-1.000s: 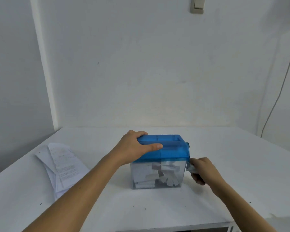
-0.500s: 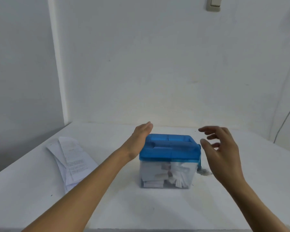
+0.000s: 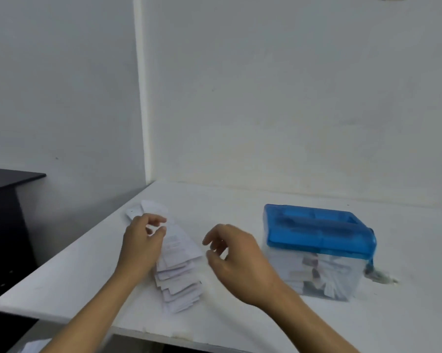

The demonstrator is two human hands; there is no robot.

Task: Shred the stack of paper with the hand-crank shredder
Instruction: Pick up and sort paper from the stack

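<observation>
- Surface: a white table (image 3: 74,276) set into the corner of two plain white walls (image 3: 265,98). A dark cabinet (image 3: 3,225) stands beyond the table's left edge.
- Stack of paper (image 3: 179,276): lies on the left part of the table, fanned into a loose slanted row of printed sheets.
- Shredder (image 3: 316,233): stands on the table well to the right of the stack. It has a translucent blue lid (image 3: 319,225) on a clear bin (image 3: 291,266), with white paper strips (image 3: 334,278) inside.
- Crank (image 3: 377,275): at the lower right side of the shredder; blurred.
- Left hand (image 3: 141,245): over the far end of the stack, thumb and fingers curved with a narrow gap. Whether they grip a sheet cannot be told.
- Right hand (image 3: 240,263): above the table between stack and shredder, fingers loosely curled, holding nothing.
</observation>
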